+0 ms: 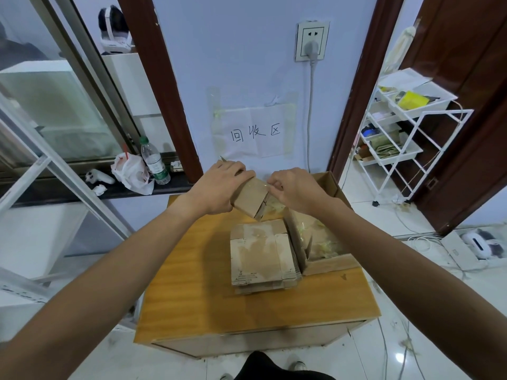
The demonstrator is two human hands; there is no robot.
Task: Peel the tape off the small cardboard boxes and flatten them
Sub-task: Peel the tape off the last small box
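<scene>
Below the 回收区 sign (255, 133), left-hand fingers (233, 168) grip 1 small box (251, 198) — right-hand fingers (277, 185) pinch its tape (262, 184) (clear).

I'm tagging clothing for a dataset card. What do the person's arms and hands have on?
The left forearm and right forearm are bare up to the frame edge, no sleeve in view. The left hand and right hand wear no gloves; no watch, bracelet or ring shows.

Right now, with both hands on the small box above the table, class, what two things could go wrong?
1. The tape pinched by the right hand could tear, leaving strips on the small box that the left hand grips.
2. A sudden release might knock the box into the flattened stack below.
</scene>
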